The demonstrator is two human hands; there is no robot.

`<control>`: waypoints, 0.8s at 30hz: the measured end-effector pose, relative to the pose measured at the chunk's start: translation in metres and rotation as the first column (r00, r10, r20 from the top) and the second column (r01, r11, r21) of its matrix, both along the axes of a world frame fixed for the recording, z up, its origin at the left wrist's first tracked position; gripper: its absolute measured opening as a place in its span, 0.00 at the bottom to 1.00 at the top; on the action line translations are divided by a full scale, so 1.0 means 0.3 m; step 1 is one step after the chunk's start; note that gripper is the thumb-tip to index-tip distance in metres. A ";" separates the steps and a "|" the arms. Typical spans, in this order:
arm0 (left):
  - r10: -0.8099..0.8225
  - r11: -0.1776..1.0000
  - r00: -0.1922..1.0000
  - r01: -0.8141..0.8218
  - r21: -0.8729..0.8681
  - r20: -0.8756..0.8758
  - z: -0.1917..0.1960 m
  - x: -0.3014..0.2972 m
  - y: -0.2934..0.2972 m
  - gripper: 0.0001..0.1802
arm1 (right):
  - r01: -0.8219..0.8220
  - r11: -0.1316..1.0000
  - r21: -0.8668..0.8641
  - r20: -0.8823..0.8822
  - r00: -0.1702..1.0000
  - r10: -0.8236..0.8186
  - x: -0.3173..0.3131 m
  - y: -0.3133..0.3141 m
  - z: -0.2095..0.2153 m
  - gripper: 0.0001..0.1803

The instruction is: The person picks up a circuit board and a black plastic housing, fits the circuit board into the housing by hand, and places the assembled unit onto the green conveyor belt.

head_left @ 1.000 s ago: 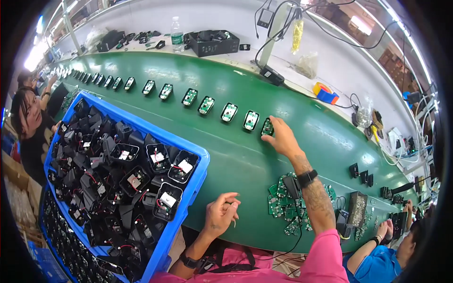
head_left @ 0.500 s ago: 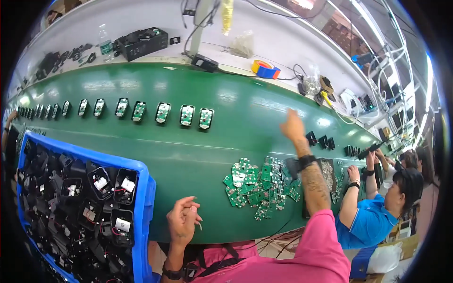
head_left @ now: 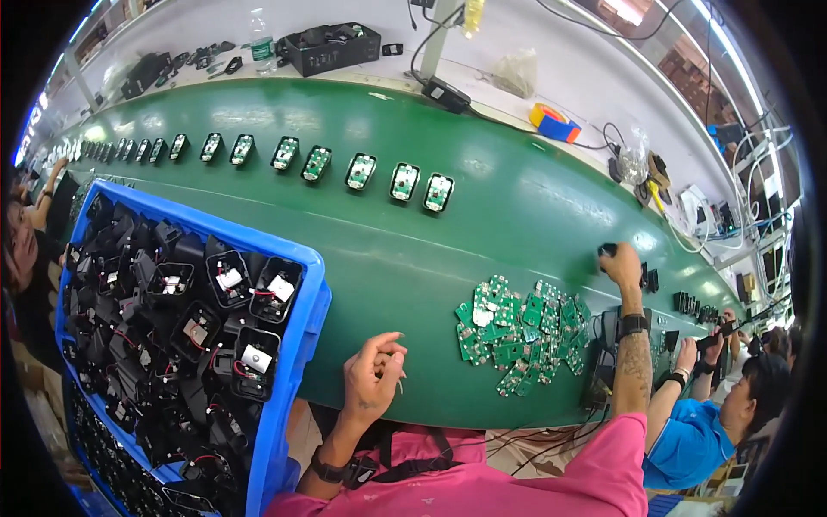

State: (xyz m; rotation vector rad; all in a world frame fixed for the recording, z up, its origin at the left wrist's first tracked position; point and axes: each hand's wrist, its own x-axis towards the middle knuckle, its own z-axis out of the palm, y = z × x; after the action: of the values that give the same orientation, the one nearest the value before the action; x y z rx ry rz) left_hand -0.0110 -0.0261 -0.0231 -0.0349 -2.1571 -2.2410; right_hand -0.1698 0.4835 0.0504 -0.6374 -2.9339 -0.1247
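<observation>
At the right of the green bench, my right hand (head_left: 624, 267) grips a small black plastic housing (head_left: 607, 250) from above, fingers closed round its side. My left hand (head_left: 372, 379) hovers over the bench's front edge, fingers curled and thumb pressed in. A tiny pale bit shows by its fingertips, too small to name. Between my hands lies a loose pile of green circuit boards (head_left: 521, 336). A row of black housings with green boards in them (head_left: 438, 193) runs off to the far left.
To my left stands a blue crate (head_left: 314, 284) full of black housings with wires. More black housings (head_left: 652, 280) stand beyond my right hand. Along the back shelf are a black box (head_left: 332, 52), a bottle (head_left: 261, 39) and a tape roll (head_left: 556, 123). A co-worker (head_left: 702, 431) sits at right.
My right hand has come down to the right and taken hold of a black housing. My left hand stays curled near the front edge. The view has shifted, so the bench sits differently.
</observation>
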 end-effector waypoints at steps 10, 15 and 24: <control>-0.119 0.926 0.907 -0.045 -0.375 -0.404 0.062 0.137 0.105 0.43 | -0.435 0.183 -0.881 -0.122 0.584 0.803 0.517 -0.983 0.159 0.30; -0.071 0.900 0.948 -0.074 -0.429 -0.311 0.088 0.140 0.064 0.41 | -0.369 0.203 -0.907 -0.102 0.660 0.745 0.578 -0.991 0.077 0.16; -0.223 0.923 0.961 0.156 -0.350 -0.160 0.066 0.161 -0.013 0.45 | -0.303 0.162 -0.939 -0.109 0.710 0.696 0.591 -1.027 0.057 0.16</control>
State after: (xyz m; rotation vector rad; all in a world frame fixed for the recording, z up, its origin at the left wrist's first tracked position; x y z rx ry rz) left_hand 0.0373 -0.0301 -0.0034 -0.4753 -2.4824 -1.8258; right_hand 0.0075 0.1755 0.0675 0.5201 -3.0573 1.8204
